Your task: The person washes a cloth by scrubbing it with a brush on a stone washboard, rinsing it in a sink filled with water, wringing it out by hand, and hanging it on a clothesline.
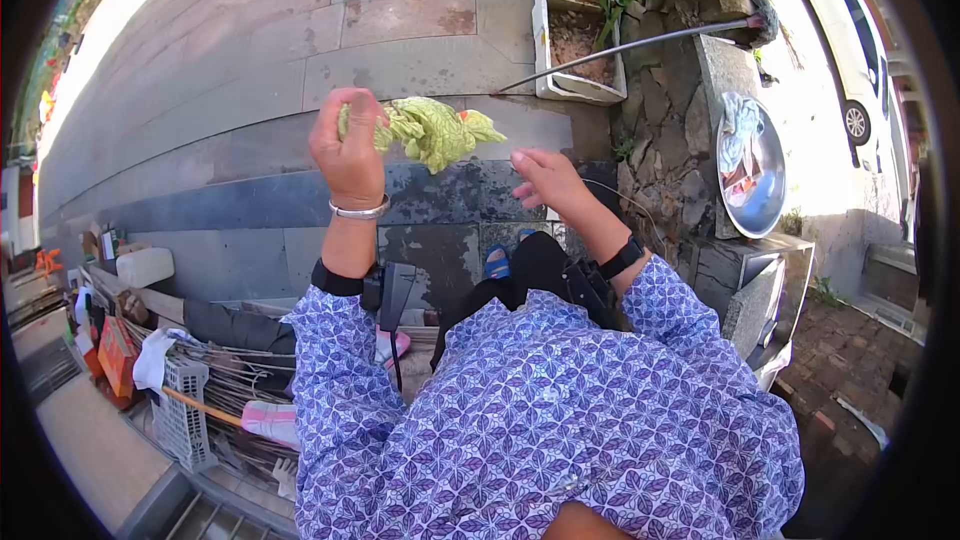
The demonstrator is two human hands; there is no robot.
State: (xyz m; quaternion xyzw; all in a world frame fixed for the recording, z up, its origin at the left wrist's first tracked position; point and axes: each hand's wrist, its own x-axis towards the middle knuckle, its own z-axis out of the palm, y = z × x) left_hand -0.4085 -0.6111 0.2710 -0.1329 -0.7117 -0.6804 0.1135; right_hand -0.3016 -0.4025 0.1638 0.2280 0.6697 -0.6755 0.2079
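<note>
A yellow-green patterned cloth (432, 133) hangs bunched and twisted in the air in front of me. My left hand (350, 140) is closed around one end of it, with a bangle on the wrist. The cloth's loose end points right, toward my right hand (546, 180), which is a short gap away and not touching it. My right fingers are apart and hold nothing. A small orange-red spot shows on the cloth near its loose end.
A metal basin (757, 185) with wet cloths stands on the right. Ahead are white foam planters (582, 88) and a long pole (640, 44). To the left lie bundled sticks (235, 365), a grey plastic crate (184, 410) and a white jug (145, 266).
</note>
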